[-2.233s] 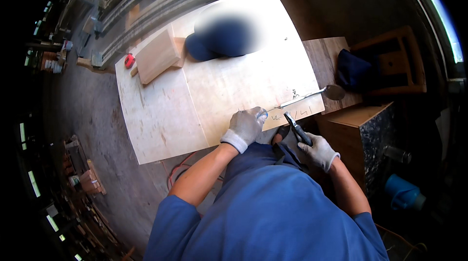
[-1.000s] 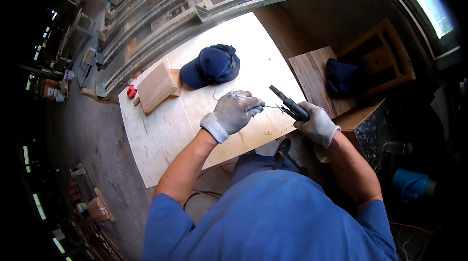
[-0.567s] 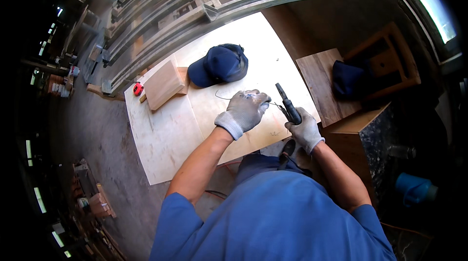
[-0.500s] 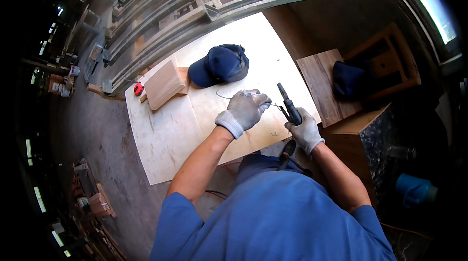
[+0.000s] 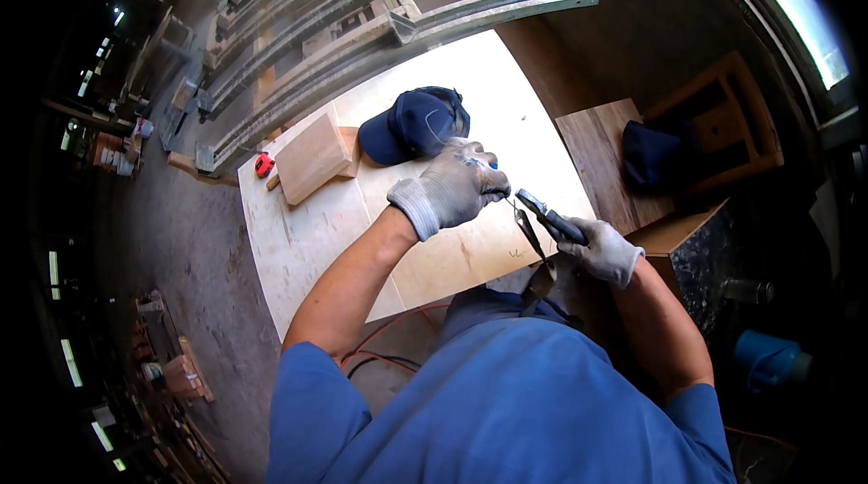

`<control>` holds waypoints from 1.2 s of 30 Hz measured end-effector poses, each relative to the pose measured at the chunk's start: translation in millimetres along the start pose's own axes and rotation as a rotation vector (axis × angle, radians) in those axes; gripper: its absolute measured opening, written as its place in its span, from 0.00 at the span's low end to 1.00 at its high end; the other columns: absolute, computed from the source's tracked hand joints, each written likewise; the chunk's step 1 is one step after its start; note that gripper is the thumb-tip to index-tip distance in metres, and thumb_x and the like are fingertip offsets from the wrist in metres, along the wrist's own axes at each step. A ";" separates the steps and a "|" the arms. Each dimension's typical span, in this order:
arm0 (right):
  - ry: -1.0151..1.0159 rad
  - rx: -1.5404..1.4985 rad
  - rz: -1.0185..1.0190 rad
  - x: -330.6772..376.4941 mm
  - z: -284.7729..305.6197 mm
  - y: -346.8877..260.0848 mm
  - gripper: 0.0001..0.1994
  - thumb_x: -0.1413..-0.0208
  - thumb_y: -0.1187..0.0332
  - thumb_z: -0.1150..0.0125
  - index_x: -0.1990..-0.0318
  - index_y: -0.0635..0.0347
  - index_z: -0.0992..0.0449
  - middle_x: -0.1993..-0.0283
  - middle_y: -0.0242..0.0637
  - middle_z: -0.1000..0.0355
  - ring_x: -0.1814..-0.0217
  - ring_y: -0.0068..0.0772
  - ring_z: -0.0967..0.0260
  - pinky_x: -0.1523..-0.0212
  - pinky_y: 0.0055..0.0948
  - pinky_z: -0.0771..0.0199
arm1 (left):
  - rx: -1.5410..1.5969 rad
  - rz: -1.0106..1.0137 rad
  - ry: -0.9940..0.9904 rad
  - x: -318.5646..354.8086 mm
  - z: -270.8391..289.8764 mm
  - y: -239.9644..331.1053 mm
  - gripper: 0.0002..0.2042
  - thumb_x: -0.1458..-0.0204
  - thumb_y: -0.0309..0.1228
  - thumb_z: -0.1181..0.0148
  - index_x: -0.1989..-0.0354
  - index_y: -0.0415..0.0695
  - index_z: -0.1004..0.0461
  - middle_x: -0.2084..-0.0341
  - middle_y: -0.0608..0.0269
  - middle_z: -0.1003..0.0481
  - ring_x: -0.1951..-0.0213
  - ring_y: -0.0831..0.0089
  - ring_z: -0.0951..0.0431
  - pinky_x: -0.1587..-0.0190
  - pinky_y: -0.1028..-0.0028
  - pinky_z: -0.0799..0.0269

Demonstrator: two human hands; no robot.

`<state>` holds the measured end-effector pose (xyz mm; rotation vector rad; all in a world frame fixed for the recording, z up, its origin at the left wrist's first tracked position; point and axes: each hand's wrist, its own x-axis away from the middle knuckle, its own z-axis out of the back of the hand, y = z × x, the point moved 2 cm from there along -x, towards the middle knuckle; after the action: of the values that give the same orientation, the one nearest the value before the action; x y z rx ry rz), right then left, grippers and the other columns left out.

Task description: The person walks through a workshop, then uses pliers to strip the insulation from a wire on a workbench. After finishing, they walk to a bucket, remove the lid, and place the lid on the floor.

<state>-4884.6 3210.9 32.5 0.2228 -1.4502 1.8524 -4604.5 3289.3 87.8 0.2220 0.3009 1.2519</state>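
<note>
Two gloved hands at work over the plywood bench (image 5: pixel 307 240): left hand (image 5: pixel 452 186) pinched shut on a thin wire (image 5: pixel 509 202), right hand (image 5: pixel 604 251) at four o'clock, clamped on pliers (image 5: pixel 542 222). Risk: wire slipping, whipping loose, if tugged askew.

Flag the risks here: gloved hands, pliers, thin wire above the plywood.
1. The pliers in the right hand work close to the left hand; a slip could pinch its fingers.
2. The thin wire is barely visible; a freed end might whip toward the face, since the head is right above.
3. The work is held in the air over the plywood sheet, so it may twist loose.
</note>
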 end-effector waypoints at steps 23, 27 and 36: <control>0.117 -0.229 -0.016 10.5 -10.8 -11.9 0.12 0.38 0.67 0.31 0.54 0.66 0.24 0.70 0.33 0.24 0.70 0.22 0.27 0.65 0.27 0.23 | 0.544 0.541 0.646 -0.2 -51.9 23.0 0.24 0.38 0.34 0.36 0.37 0.37 0.30 0.46 0.46 0.24 0.41 0.56 0.24 0.37 0.63 0.28; 0.150 -0.237 0.006 7.0 -20.1 -1.3 0.13 0.39 0.67 0.30 0.54 0.65 0.24 0.70 0.34 0.24 0.70 0.23 0.26 0.66 0.28 0.23 | 1.372 0.617 0.392 -5.7 -102.3 49.0 0.24 0.33 0.36 0.45 0.33 0.33 0.34 0.48 0.53 0.23 0.45 0.68 0.22 0.39 0.71 0.27; 0.315 -0.003 -0.013 13.9 -14.6 -8.6 0.15 0.39 0.65 0.31 0.52 0.65 0.23 0.65 0.47 0.21 0.61 0.39 0.22 0.54 0.38 0.22 | 1.157 0.503 0.362 -16.9 -82.1 63.2 0.22 0.36 0.28 0.41 0.35 0.33 0.31 0.60 0.59 0.21 0.59 0.78 0.21 0.53 0.75 0.21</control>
<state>-4884.2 3230.7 41.8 -0.0596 -1.2307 1.7816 -4694.1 3292.3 33.1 1.1150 1.3417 1.4814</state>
